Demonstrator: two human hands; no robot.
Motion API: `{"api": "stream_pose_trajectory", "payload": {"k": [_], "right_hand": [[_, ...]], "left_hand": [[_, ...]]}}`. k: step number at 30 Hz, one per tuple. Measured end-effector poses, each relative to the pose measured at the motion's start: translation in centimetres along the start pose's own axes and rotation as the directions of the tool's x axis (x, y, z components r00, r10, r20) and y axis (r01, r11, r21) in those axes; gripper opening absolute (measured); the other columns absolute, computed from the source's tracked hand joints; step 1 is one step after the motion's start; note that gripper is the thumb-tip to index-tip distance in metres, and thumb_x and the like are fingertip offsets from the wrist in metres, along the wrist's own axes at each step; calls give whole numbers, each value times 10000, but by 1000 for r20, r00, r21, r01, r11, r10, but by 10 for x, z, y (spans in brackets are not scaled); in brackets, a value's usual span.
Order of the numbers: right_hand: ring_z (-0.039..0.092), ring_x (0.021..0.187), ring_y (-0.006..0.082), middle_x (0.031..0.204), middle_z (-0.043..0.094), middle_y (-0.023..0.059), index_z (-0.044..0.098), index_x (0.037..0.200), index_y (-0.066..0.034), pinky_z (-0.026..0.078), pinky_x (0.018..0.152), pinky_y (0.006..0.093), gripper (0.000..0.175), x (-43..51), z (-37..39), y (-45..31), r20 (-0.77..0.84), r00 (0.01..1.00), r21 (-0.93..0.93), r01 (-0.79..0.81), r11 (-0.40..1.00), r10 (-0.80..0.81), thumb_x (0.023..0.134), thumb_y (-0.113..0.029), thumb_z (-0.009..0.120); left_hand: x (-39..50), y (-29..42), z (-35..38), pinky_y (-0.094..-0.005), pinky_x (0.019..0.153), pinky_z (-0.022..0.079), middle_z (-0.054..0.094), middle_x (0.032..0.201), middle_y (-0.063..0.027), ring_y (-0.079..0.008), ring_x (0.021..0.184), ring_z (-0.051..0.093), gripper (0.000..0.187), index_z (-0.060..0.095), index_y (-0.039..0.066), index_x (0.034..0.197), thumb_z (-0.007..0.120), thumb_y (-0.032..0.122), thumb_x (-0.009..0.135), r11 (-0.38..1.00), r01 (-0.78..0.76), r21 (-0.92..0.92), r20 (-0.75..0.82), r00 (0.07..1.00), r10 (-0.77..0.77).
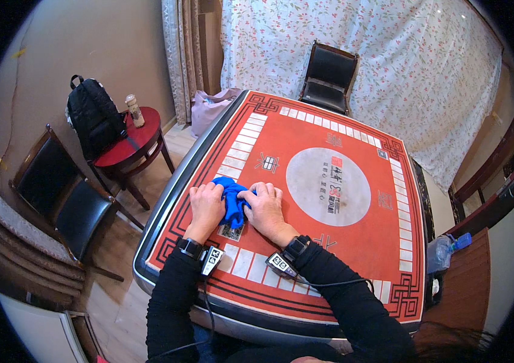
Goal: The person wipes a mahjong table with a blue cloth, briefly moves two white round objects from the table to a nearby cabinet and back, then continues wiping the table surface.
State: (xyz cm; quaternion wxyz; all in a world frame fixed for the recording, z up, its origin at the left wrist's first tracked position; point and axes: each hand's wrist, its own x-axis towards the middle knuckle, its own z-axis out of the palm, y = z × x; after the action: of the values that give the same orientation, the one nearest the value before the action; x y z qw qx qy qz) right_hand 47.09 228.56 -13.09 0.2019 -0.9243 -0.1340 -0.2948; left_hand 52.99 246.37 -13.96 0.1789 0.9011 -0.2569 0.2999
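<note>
A crumpled blue cloth (233, 205) lies bunched on the near left part of a red mahjong table (279, 213). My left hand (207, 209) grips its left side with curled fingers. On the other side, my right hand (265, 208) pinches the cloth between thumb and fingers. Beneath the cloth's near edge a printed code (231, 232) shows on the tabletop. White tile-shaped rectangles (241, 146) are printed along the table's sides, and a pale round patch (328, 187) bearing writing marks its centre.
Left of the table stand a black-seated chair (86, 218) and a round red stool (148, 136) holding a black backpack (95, 118) and a bottle (135, 111). Another chair (329, 75) is at the far side. A plastic jug (440, 254) sits to the right. Cables (343, 284) trail from wrist devices.
</note>
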Motion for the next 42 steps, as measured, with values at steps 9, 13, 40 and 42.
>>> {"api": "stream_pose_trajectory", "payload": {"k": [9, 13, 40, 42], "right_hand": [[533, 1030, 299, 1024, 574, 65, 702, 1004, -170, 429, 859, 439, 298, -8, -8, -2, 98, 991, 226, 63, 972, -87, 720, -89, 745], [528, 1023, 284, 1018, 565, 61, 708, 1008, -180, 411, 881, 426, 302, -8, -10, 1, 119, 990, 259, 39, 965, -71, 724, -86, 748], [522, 1047, 271, 1033, 584, 45, 707, 1028, -202, 355, 935, 468, 275, -4, -9, 7, 50, 998, 75, -30, 997, 26, 762, -165, 763], [521, 1050, 273, 1041, 586, 48, 708, 1038, -203, 352, 938, 473, 282, -4, -8, 8, 38, 998, 30, -43, 999, 42, 764, -170, 763]], "left_hand": [[2, -1, -32, -466, 841, 437, 678, 872, -119, -332, 930, 649, 132, 658, 75, 843, 682, 157, 742, 990, 10, -144, 480, 875, 61], [0, 2, -36, -469, 852, 411, 656, 837, -114, -333, 904, 642, 104, 639, 77, 823, 663, 129, 736, 982, 10, -189, 400, 914, 68], [13, 9, -9, -457, 858, 391, 655, 812, -94, -297, 871, 638, 88, 631, 77, 772, 697, 136, 771, 987, -42, -156, 196, 978, 73], [14, 8, 1, -448, 857, 393, 655, 829, -81, -288, 874, 631, 131, 624, 82, 777, 735, 152, 778, 987, -33, -154, 113, 992, 51]]}}
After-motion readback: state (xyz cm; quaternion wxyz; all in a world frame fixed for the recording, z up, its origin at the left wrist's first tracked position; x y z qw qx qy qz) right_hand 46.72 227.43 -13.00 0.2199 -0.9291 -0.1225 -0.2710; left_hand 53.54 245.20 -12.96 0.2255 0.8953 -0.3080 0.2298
